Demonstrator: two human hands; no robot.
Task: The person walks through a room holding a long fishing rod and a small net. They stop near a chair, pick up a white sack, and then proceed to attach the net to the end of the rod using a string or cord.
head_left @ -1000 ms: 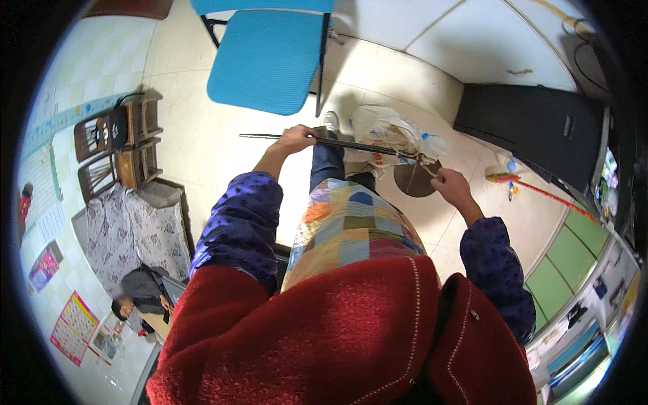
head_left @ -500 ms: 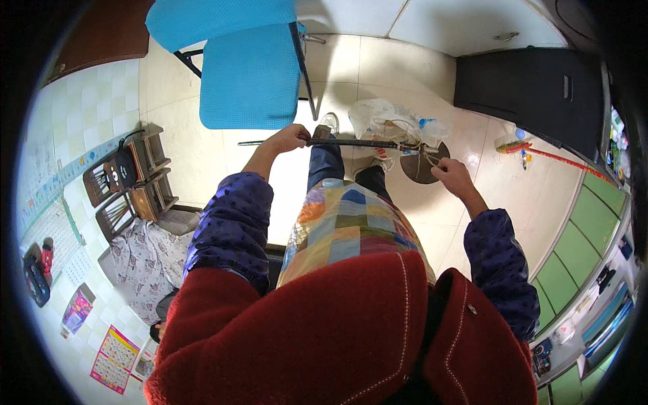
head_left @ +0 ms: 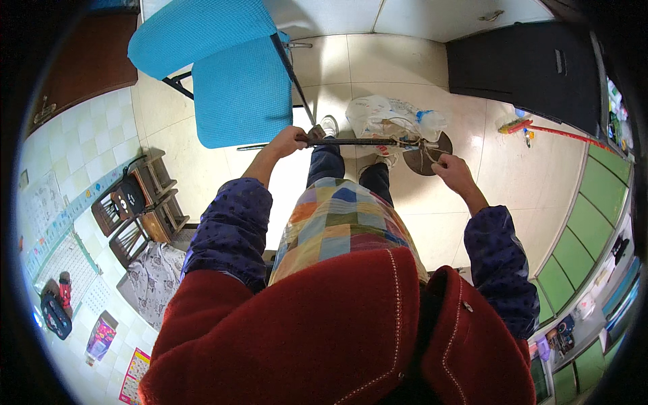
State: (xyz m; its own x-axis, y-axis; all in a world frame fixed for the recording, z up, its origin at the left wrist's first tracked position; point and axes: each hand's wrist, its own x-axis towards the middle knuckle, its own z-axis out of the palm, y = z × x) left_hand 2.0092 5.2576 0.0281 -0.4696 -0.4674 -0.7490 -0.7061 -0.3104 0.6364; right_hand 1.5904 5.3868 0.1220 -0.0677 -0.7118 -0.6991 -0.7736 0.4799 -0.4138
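Across my front I hold what looks like a steelyard balance, its long dark rod [head_left: 358,142] lying nearly level above the floor. My left hand [head_left: 290,140] is closed round the rod's left part, and a small brownish block [head_left: 317,131] shows just beyond the fingers. Pale cords [head_left: 422,145] are knotted at the right end. There my right hand [head_left: 453,172] pinches a loop of cord. Below those cords is a round brown pan [head_left: 432,156], partly hidden by cord and hand. A crumpled clear plastic bag [head_left: 378,115] sits right behind the rod.
A blue chair [head_left: 243,101] stands close ahead on the left. Wooden stools [head_left: 158,202] line the left wall. A black cabinet [head_left: 513,74] is at the far right, with a red-handled broom [head_left: 563,133] beside it. Green cupboard doors [head_left: 580,229] run along the right.
The view has shifted slightly, so the chair and walls sit differently. Both hands keep their hold, and the rod stays nearly level.
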